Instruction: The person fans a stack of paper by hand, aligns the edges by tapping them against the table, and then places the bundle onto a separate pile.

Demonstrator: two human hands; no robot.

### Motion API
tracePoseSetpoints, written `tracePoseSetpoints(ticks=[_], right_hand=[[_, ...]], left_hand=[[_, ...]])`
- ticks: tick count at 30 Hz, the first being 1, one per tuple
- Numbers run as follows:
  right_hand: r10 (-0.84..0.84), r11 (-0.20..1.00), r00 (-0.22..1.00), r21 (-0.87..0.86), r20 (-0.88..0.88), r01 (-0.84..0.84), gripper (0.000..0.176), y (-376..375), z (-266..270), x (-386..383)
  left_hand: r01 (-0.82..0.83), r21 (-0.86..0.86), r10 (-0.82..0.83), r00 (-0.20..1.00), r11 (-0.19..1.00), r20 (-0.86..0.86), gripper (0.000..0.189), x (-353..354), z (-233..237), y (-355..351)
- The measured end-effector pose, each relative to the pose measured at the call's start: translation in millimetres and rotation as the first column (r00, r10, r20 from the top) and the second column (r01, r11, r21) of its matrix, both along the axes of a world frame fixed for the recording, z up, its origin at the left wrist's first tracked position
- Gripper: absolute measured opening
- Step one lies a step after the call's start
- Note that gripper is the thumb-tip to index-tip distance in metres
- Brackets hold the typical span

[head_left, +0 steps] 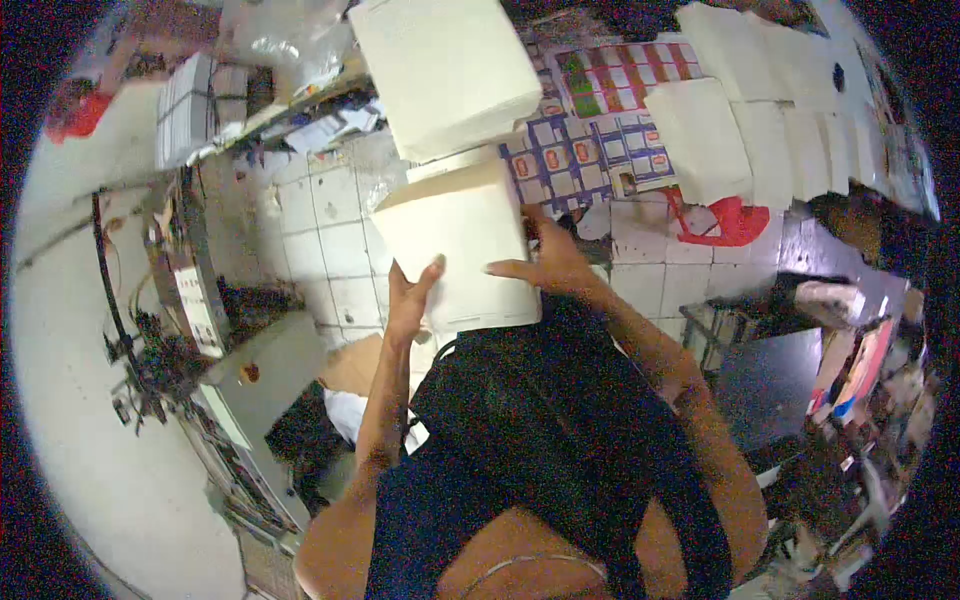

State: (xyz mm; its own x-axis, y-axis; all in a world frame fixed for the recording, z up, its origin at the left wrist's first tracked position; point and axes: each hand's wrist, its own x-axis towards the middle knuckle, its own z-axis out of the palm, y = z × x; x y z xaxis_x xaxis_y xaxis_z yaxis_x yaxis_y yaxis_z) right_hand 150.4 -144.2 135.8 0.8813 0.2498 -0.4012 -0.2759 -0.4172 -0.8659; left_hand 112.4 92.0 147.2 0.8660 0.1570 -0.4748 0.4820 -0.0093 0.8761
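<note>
We hold one cream paper stack (455, 250) out before chest, clamped between both hands. Left hand (408, 300) presses stack's left edge, fingers straight up along it. Right hand (548, 268) clasps right edge, fingers spread over face. Second, bigger stack (445, 70) sits just above, edges nearly meeting. Bare tiled floor (320, 240) on left gives free room; grey machine (250, 370) bounds it lower left. On right: at least five white stacks (700, 140) in row, one red stool (730, 222) below them.
</note>
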Motion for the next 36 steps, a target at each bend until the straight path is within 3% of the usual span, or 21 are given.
tracePoseSetpoints(ticks=[2,3,5,8,14,17,20,23,26,28,30,32,34,36], right_hand=[[-0.059,0.998,0.996,-0.037,-0.063,0.057,0.096,25,-28,-5],[-0.120,0.992,0.992,-0.026,0.045,0.122,0.091,38,-56,-12],[-0.159,0.987,0.987,-0.001,0.028,0.160,0.090,47,-59,-3],[-0.143,0.985,0.989,-0.096,0.038,0.146,0.090,46,-50,9],[-0.163,0.985,0.984,-0.059,-0.072,0.159,0.094,36,-59,16],[-0.234,0.966,0.967,0.091,-0.103,0.243,0.082,23,-57,-7],[-0.304,0.941,0.952,0.170,0.037,0.294,0.068,6,-123,-36],[-0.364,0.833,0.912,0.373,-0.188,0.409,0.062,-32,-148,-58],[-0.380,0.640,0.820,0.518,-0.427,0.567,0.057,-52,-145,-81],[-0.359,0.810,0.882,0.367,-0.306,0.457,0.054,-47,-169,-85],[-0.349,0.844,0.893,0.319,-0.283,0.431,0.052,-41,-173,-83],[-0.369,0.772,0.859,0.397,-0.356,0.496,0.050,-34,-171,-80],[-0.299,0.895,0.954,0.339,-0.027,0.290,0.053,-28,-160,-82],[-0.229,0.955,0.967,0.218,0.112,0.201,0.057,-16,-153,-82]], left_hand=[[-0.033,-0.072,0.026,0.995,0.997,-0.098,0.047,7,-20,16],[-0.058,-0.103,0.042,0.987,0.993,-0.155,0.049,11,-25,18],[-0.001,-0.046,-0.006,0.987,0.999,-0.161,0.056,17,-28,18],[0.025,-0.067,-0.032,0.994,0.997,-0.104,0.060,29,-44,20],[0.018,0.076,0.001,0.970,0.997,-0.243,0.061,43,-67,16],[0.058,0.075,-0.036,0.965,0.996,-0.261,0.061,41,-75,23],[0.079,0.025,-0.072,0.977,0.997,-0.201,0.061,45,-97,31],[0.048,-0.010,-0.049,0.976,0.999,-0.212,0.060,39,-98,34],[0.014,-0.108,-0.038,0.974,0.994,-0.224,0.058,42,-89,25],[0.018,-0.120,-0.050,0.961,0.993,-0.273,0.058,41,-89,28],[0.025,-0.105,-0.055,0.951,0.994,-0.303,0.060,44,-76,21],[0.028,-0.124,-0.061,0.961,0.992,-0.269,0.059,45,-67,14],[0.022,-0.138,-0.056,0.967,0.990,-0.249,0.057,47,-58,9],[0.005,-0.151,-0.043,0.968,0.989,-0.248,0.055,48,-49,5]])
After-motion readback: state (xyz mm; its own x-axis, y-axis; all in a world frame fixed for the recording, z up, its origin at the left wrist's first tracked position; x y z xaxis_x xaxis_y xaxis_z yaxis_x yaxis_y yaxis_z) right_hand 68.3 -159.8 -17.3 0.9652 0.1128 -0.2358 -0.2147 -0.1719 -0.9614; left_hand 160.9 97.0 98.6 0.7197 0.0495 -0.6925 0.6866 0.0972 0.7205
